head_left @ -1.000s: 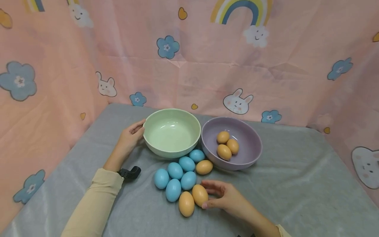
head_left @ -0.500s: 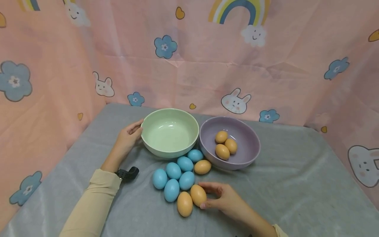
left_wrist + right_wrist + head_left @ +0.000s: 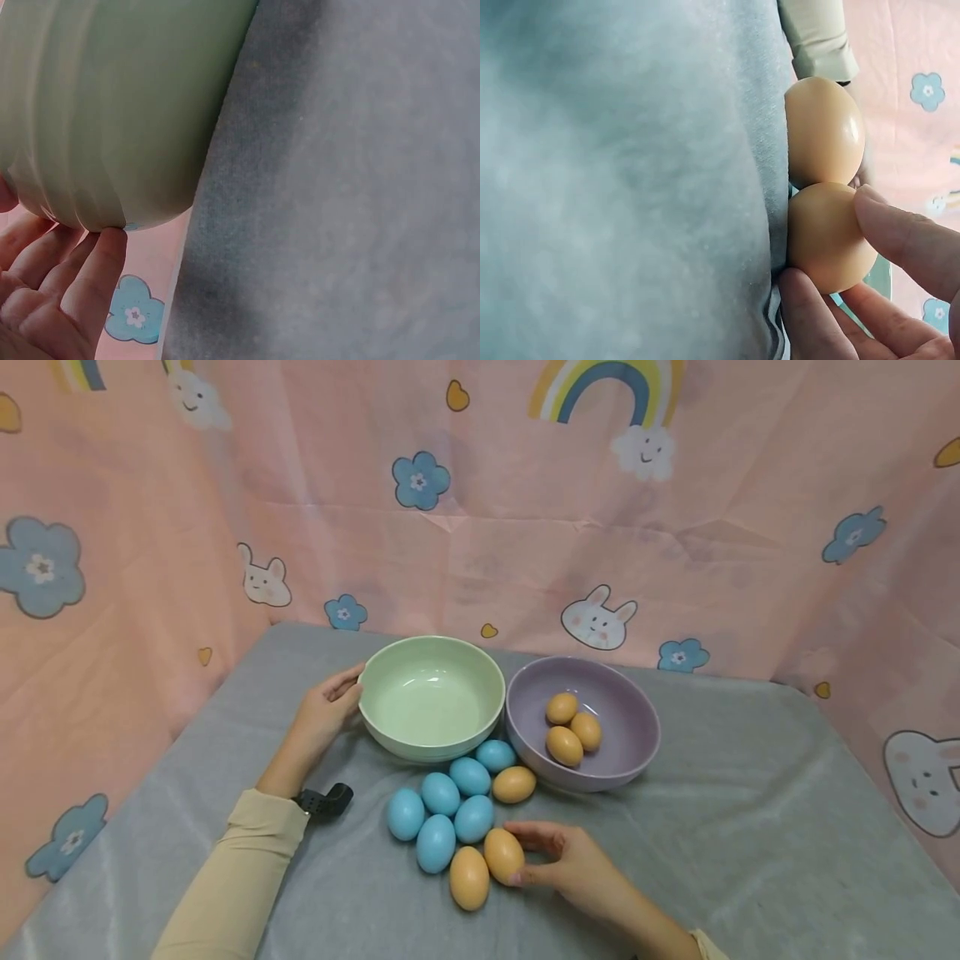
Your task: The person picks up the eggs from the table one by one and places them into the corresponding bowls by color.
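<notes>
My left hand [image 3: 318, 714] rests its fingertips on the left outer side of a green bowl [image 3: 431, 748]; in the left wrist view, the fingers [image 3: 101, 270] touch the bowl's ribbed wall [image 3: 135, 112]. In front, my right hand [image 3: 577, 868] holds an orange egg [image 3: 503, 857] between thumb and fingers, low at the cloth. That egg [image 3: 829, 236] touches another orange egg [image 3: 825, 131] in the right wrist view. Several blue eggs [image 3: 436, 843] lie grouped before the bowls, with one more orange egg [image 3: 513, 785] beside them. A purple bowl [image 3: 630, 727] holds three orange eggs [image 3: 564, 746].
A grey cloth [image 3: 750, 827] covers the table. The two bowls stand side by side near its back edge. A pink patterned curtain [image 3: 510, 552] hangs behind and at both sides. A black strap [image 3: 326, 802] sits on the left wrist.
The view shifts slightly. The right hand stays at the same orange egg, and the left hand stays at the green bowl. No egg has visibly changed place.
</notes>
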Motion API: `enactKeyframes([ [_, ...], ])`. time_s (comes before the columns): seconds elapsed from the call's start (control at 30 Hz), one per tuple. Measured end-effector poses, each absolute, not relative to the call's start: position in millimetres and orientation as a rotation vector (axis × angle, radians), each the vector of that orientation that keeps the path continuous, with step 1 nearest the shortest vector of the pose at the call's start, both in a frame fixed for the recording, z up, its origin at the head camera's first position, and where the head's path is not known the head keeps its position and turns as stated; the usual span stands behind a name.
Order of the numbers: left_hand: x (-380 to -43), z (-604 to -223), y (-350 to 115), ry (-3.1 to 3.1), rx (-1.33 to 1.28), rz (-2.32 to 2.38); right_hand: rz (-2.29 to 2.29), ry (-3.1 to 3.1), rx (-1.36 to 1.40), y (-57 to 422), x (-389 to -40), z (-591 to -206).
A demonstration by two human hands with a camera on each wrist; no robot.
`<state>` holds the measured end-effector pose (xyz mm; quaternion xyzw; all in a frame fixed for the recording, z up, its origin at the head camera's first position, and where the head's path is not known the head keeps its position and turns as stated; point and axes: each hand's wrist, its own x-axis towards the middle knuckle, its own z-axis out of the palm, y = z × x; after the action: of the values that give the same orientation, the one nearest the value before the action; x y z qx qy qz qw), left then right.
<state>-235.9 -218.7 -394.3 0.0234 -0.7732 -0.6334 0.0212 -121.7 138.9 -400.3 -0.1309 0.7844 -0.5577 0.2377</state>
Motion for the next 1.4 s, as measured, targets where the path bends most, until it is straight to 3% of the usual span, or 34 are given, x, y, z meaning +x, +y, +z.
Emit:
enactKeyframes([
  [0.53,-237.7,-394.8,-216.3,-2.386,0.058,-1.966,-1.595,2.198,-0.259,146.4,-122.1,-393.7],
  [0.87,-232.6,-391.6,-217.6,-2.427,0.064,-1.934,-1.606,2.321,-0.178,155.1,-123.2,-369.6],
  [1.4,-233.0,-391.3,-217.1,-2.425,0.065,-1.931,-1.59,2.411,-0.274,169.0,-144.0,-327.2],
])
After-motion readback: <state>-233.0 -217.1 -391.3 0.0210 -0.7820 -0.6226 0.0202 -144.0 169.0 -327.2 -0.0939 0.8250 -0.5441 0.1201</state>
